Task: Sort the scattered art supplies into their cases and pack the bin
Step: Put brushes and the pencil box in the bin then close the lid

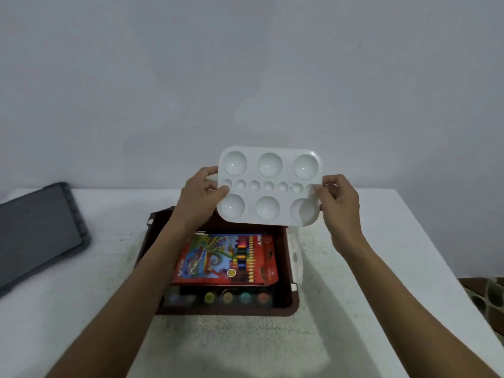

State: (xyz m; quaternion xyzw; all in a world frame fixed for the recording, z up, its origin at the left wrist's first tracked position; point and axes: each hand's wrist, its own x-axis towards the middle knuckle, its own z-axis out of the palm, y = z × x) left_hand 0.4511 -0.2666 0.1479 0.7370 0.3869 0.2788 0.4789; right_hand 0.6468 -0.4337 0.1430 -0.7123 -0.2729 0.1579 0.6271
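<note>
A white paint palette [268,186] with round wells is held up in the air above the far end of the brown bin [291,271]. My left hand [200,199] grips its left edge and my right hand [339,203] grips its right edge. Inside the bin lies a red box of coloured pencils [226,259], and in front of it a row of paint pots [218,298]. A second white palette [296,257] lies on the table against the bin's right side, partly hidden.
The bin stands on a white table [368,309] against a pale wall. A dark grey lid or tray [38,233] lies at the table's left. A patterned surface [488,296] shows past the right edge.
</note>
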